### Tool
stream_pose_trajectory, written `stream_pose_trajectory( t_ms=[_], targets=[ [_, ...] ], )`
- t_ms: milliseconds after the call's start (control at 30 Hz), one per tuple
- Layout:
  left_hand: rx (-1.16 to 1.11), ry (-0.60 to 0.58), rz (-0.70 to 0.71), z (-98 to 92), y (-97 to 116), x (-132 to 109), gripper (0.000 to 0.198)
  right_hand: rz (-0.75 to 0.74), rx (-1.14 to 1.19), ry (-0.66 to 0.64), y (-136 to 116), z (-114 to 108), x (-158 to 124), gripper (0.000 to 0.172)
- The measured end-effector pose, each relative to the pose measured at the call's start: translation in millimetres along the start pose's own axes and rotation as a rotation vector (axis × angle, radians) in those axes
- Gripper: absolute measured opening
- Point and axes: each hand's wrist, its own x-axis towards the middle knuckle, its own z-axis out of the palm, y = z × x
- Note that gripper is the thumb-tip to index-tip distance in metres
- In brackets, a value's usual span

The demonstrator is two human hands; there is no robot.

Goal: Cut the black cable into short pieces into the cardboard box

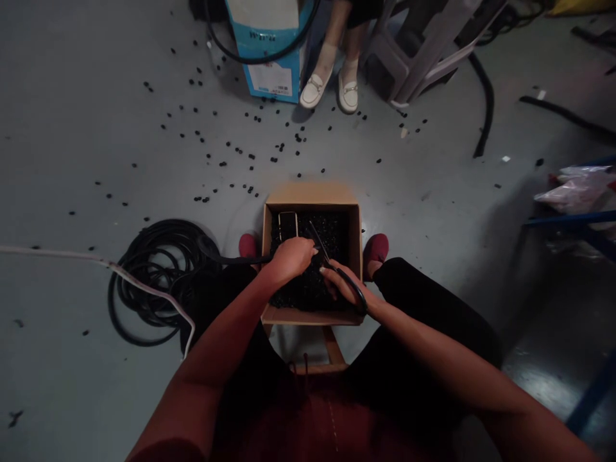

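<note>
Two hands work over a cardboard box (312, 194) in the head view, set between the person's black-clad legs. Left hand (292, 258): closed around a black cable (235, 260) that leads back to a coil (154, 282) on the grey floor. Right hand (339, 285): curled through the bows of black-handled scissors (359, 294), blades pointing up the box beside the left hand; how far the blades are parted cannot be told. Risk: the blades lie just beside the left hand, so a slip could nick it. Loose black pieces (308, 282) fill the box directly below both hands; any falling past the rim would join the black pieces (250, 154) scattered on the floor. A co-worker's white loafers (327, 90) stand well ahead.
</note>
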Motion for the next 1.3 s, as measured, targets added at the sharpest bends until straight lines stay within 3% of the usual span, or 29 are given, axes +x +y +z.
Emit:
stream_pose_trajectory(
  t_ms=[133, 267, 600, 900, 1300],
  targets=[
    [0.000, -0.026, 0.077, 5.5, -0.6, 0.6, 0.026, 0.042, 0.132, -0.057, 13.9, 3.2, 2.3, 0.037],
    [-0.090, 0.021, 0.103, -4.6, 2.8, 1.5, 0.035, 0.050, 0.212, 0.012, 11.5, -1.1, 8.2, 0.040],
    [-0.258, 0.154, 0.086, -37.1, 5.0, 0.9, 0.034, -0.126, -0.043, 0.089, -19.3, -17.7, 4.2, 0.042],
    [-0.155, 0.138, 0.092, -37.4, 7.8, 0.9, 0.035, -0.101, -0.292, 0.054, -33.9, -13.7, -3.4, 0.043],
    [-0.092, 0.065, 0.101, -38.1, 13.1, 1.0, 0.037, -0.111, -0.291, -0.001, -32.4, -17.7, -1.6, 0.054]
  ],
)
